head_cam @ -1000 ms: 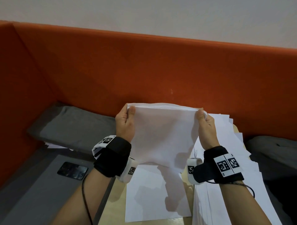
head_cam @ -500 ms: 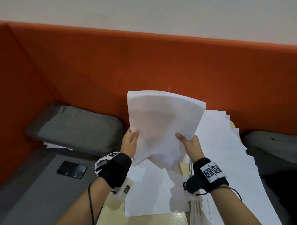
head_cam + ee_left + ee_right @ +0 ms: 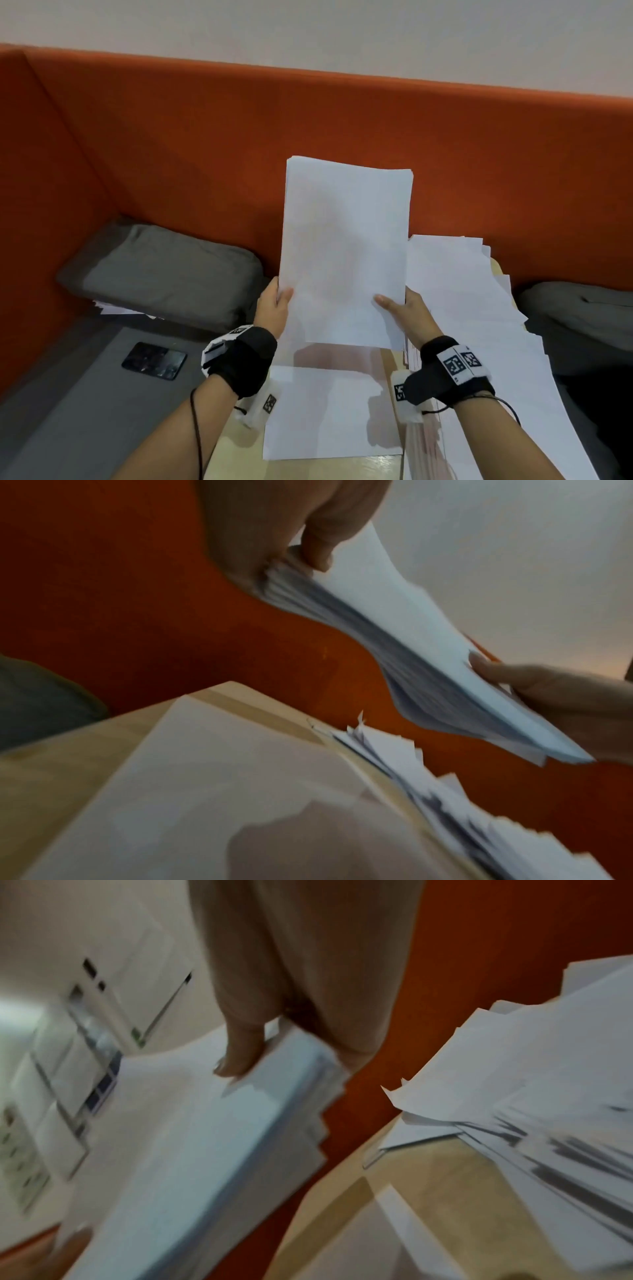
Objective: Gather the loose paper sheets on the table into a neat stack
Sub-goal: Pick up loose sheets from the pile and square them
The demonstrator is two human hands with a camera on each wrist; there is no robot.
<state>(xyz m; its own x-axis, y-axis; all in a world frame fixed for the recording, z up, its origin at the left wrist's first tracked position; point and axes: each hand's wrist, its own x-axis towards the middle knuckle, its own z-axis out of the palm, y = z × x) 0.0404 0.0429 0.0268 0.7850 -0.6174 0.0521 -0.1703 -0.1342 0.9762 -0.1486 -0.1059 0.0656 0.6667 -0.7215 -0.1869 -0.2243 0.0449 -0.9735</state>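
White paper stack (image 3: 346,253) upright, left hand (image 3: 274,308) and right hand (image 3: 411,317) grips pinching its lower edges

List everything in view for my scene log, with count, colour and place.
held sheaf: one, white, upright above the table
single sheet: one, white, flat on the table, near edge
loose pile: one, white, fanned, table's right
table: one, light wood
cushions: two, grey, left and right
phone: one, black, grey seat, left
partition: one, orange, behind
left hand: grips sheaf's left edge
right hand: grips its right edge
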